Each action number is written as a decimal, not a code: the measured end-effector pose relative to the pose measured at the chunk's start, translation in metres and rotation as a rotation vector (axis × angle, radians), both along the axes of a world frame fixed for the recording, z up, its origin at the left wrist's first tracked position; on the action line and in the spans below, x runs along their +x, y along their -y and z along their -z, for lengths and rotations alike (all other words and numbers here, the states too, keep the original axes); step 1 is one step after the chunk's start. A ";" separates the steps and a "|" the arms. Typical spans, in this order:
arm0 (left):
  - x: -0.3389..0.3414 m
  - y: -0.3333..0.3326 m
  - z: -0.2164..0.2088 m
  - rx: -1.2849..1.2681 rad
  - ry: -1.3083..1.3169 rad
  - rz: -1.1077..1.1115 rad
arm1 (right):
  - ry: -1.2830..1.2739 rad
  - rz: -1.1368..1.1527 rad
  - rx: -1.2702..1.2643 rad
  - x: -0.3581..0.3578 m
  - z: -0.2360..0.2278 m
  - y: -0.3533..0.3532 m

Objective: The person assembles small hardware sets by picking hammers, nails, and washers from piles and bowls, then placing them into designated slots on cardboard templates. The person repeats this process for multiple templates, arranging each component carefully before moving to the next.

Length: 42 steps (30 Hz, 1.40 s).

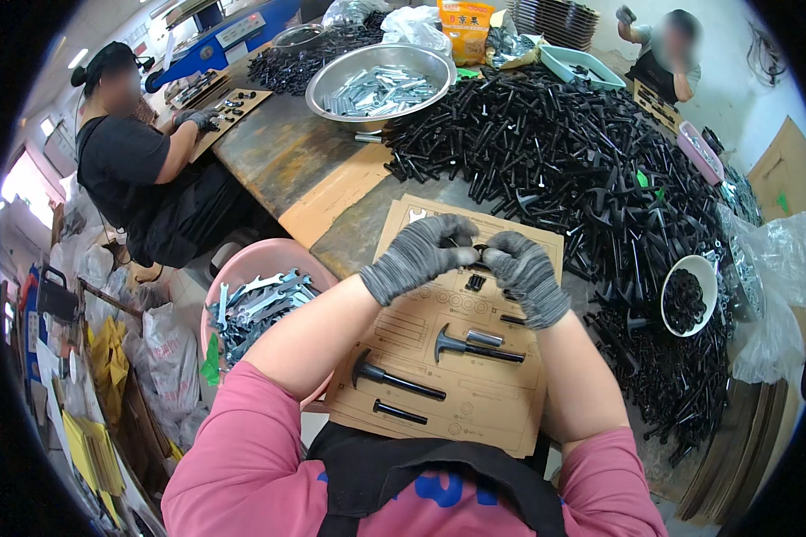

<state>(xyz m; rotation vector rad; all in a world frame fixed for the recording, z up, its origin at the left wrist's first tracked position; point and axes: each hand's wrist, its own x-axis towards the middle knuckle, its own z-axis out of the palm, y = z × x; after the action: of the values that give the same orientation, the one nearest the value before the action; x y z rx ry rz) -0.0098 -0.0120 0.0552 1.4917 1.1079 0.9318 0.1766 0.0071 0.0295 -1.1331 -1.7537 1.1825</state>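
My left hand (pixel 425 257) and my right hand (pixel 525 276), both in grey knit gloves, meet above the upper part of a brown cardboard sheet (pixel 403 336) printed with part outlines. Their fingertips are closed around small dark pieces, too hidden to name. Just below the fingers sits a small cluster of black threaded pieces (pixel 476 283). Lower on the sheet lie two black hammer-shaped parts with curved heads, one on the left (pixel 401 379) and one further right (pixel 484 347). A silver sleeve (pixel 485 337) and a black bolt (pixel 400 412) lie near them.
A large heap of black bolts (pixel 546 143) covers the table's right. Behind stands a steel bowl (pixel 312 89) of silver sleeves. A pink tub (pixel 233 268) of wrenches is at my left, a white bowl (pixel 709 282) of black rings at right. Two people sit across the table.
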 end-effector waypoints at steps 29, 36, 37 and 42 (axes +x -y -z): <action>-0.026 -0.117 0.057 0.047 -1.035 -0.047 | 0.884 -0.058 0.090 -0.063 0.042 -0.107; -0.025 -0.105 0.042 -0.079 -0.997 0.128 | 0.797 -0.174 -0.113 -0.047 0.041 -0.106; -0.025 -0.102 0.042 -0.066 -0.998 0.126 | 0.844 -0.215 -0.094 -0.046 0.042 -0.107; -0.036 -0.100 0.047 0.012 -0.925 0.055 | 1.000 -0.170 0.113 -0.044 0.028 -0.107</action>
<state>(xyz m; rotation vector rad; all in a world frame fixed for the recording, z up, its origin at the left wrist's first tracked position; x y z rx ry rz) -0.0459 0.0882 0.0079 2.0123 1.6793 0.1607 0.1328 0.1141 0.0017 -1.6864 -2.6422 0.5824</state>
